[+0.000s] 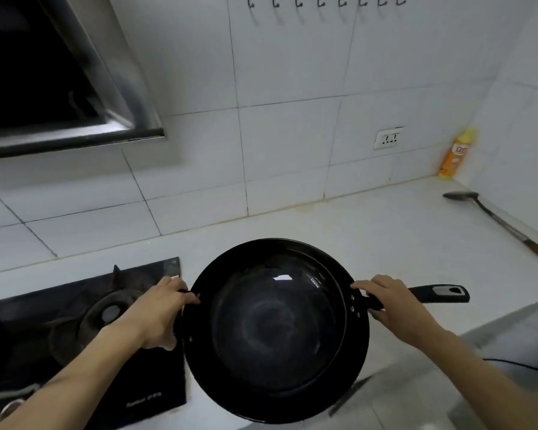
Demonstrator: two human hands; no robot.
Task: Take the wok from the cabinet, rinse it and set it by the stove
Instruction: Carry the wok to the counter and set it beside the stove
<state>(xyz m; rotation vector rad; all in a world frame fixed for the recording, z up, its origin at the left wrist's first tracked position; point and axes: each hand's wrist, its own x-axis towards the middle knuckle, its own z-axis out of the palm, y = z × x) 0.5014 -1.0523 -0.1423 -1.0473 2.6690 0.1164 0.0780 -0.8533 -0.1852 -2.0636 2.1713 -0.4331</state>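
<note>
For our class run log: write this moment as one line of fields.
stage: placing wok right of stove | left hand: grips wok's side handle | right hand: grips long handle | counter: spatula, bottle

left hand: bare, sleeveless forearm | right hand: same

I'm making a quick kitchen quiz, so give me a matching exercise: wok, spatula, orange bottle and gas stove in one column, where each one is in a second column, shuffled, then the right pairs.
Column one:
1. wok
2. spatula
3. orange bottle
4. gas stove

Column two:
A. in the far right corner against the tiles
B. set into the counter at the left
C. held by both hands, the left hand and the right hand
D. lying on the counter at the right

Pairs: 1-C, 2-D, 3-A, 4-B
</note>
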